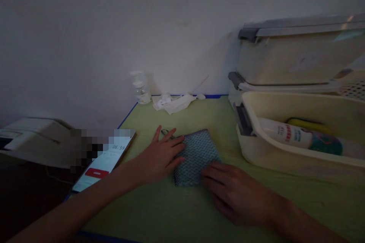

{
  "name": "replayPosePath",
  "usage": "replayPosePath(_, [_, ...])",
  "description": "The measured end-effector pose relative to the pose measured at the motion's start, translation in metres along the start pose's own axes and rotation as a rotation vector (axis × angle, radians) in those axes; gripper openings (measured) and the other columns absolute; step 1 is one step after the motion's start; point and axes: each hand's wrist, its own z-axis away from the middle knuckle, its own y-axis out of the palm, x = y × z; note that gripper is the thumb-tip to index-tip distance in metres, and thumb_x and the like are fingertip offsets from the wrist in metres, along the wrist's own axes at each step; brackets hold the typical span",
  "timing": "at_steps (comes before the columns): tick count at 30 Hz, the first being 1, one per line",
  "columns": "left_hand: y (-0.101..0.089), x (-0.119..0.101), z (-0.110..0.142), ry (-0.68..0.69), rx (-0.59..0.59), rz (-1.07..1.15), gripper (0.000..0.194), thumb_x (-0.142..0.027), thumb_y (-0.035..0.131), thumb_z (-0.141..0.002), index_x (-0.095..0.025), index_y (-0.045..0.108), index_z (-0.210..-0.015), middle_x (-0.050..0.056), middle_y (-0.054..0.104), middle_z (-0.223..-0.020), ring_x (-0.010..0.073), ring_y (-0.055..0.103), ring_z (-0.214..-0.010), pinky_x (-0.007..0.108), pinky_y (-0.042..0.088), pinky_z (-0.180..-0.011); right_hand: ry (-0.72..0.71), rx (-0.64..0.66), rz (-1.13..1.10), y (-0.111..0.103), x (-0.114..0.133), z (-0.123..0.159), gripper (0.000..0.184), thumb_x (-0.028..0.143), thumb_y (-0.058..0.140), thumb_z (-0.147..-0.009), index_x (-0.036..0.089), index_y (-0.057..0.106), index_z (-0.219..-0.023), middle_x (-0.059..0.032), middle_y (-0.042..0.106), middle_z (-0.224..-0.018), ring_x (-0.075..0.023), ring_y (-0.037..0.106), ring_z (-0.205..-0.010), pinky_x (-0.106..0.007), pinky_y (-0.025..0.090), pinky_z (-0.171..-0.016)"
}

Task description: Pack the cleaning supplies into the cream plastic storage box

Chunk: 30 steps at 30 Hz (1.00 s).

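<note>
Two-handed, steadied the textured blue cloth [196, 152] flat on the counter [137, 212], best pressed evenly, with left fingers [178, 149] spread open and right fingers [215, 175] curled at its edge, grip unclear.

Two hands [156, 157] [236, 193], one cloth [196, 155], one phone [110, 157], one table [137, 212]

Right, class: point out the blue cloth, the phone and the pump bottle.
Blue cloth [196, 155], head view: middle of its patterned face.
Phone [106, 160], head view: on its lit screen.
Pump bottle [142, 91], head view: on its clear body.
</note>
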Motion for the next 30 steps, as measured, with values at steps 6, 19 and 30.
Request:
replayPosePath(6, [-0.002, -0.025, -0.035, 0.343, -0.043, 0.077, 0.04, -0.017, 0.034, -0.093, -0.008, 0.044, -0.131, 0.012, 0.04, -0.142, 0.0169, 0.033, -0.134, 0.031, 0.02, -0.114, -0.084, 0.021, 0.105, 0.0, 0.004, 0.001, 0.017, 0.012, 0.048, -0.084, 0.011, 0.064, -0.088, -0.0092, 0.066, -0.085, -0.0196, 0.057, -0.079, -0.031, 0.047, -0.071])
replayPosePath(19, [0.03, -0.025, -0.048, 0.313, 0.07, 0.132, 0.058, -0.036, 0.045, -0.089, -0.031, 0.024, -0.142, 0.0, 0.011, -0.153, 0.0302, 0.0, -0.14, 0.056, 0.012, -0.111, -0.147, -0.027, 0.121, 0.003, 0.007, 0.005, 0.005, 0.016, 0.057, -0.078, 0.013, 0.062, -0.079, -0.0044, 0.064, -0.073, -0.0174, 0.054, -0.069, -0.029, 0.038, -0.051])
replayPosePath(30, [0.032, -0.026, -0.048, 0.298, 0.046, 0.137, 0.061, -0.048, 0.043, -0.088, -0.026, 0.026, -0.142, 0.003, 0.013, -0.153, 0.0294, 0.003, -0.141, 0.053, 0.012, -0.111, 0.105, -0.062, 0.181, -0.008, -0.012, 0.004, 0.008, 0.014, 0.053, -0.078, 0.016, 0.059, -0.074, -0.0043, 0.062, -0.071, -0.0176, 0.055, -0.066, -0.029, 0.035, -0.053])
